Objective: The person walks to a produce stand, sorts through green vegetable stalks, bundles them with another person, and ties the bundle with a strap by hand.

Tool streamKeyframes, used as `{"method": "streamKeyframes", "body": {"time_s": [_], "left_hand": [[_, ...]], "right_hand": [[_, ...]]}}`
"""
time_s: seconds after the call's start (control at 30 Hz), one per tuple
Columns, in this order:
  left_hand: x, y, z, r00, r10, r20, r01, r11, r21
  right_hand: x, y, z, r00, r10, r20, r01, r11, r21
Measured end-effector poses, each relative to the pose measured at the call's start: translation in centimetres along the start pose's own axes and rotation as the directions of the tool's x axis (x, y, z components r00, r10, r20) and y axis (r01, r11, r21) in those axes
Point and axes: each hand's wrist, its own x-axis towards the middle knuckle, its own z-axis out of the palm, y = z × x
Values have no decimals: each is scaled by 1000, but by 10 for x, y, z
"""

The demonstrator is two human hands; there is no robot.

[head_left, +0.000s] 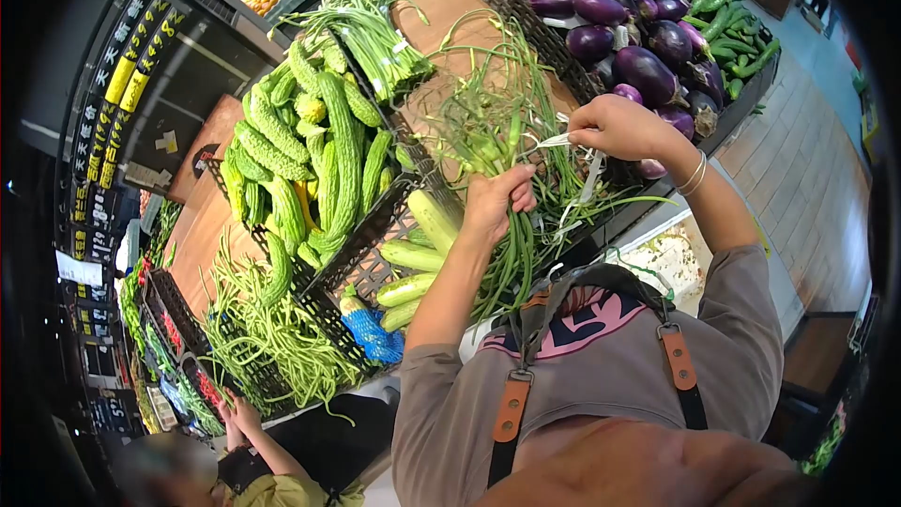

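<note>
My left hand [497, 202] is closed around a bunch of garlic scapes [511, 249], long thin green stalks with pale ends. The bunch is over the front part of the display, its stalks trailing toward my apron. Just right of it, my right hand [624, 127] pinches some thin white ties [554, 141] that stretch toward the bunch. Whether they go around the stalks I cannot tell. More loose, tangled scapes [502, 66] lie on the wooden board behind my hands.
Eggplants [648, 70] fill a black crate at right, with cucumbers [727, 19] beyond. Bitter melons [343, 150], long beans [272, 319] and pale green gourds [413, 256] lie left. Bundled green stalks [375, 42] sit behind. Another person's hands [239, 418] are at lower left.
</note>
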Motion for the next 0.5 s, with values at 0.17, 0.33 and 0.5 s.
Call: {"method": "streamKeyframes", "body": {"time_s": [0.17,0.33,0.5], "left_hand": [[2,3,6,996,-70,49,69,997,22],[10,-3,14,999,-45,-24,49,981,188],[29,-35,-9,967,253,34,-202,677,707]], "right_hand": [[10,-12,4,994,-82,71,74,991,114],[14,-11,24,1000,13,1,-12,893,449],[7,-17,46,992,20,-123,7,976,219]]}}
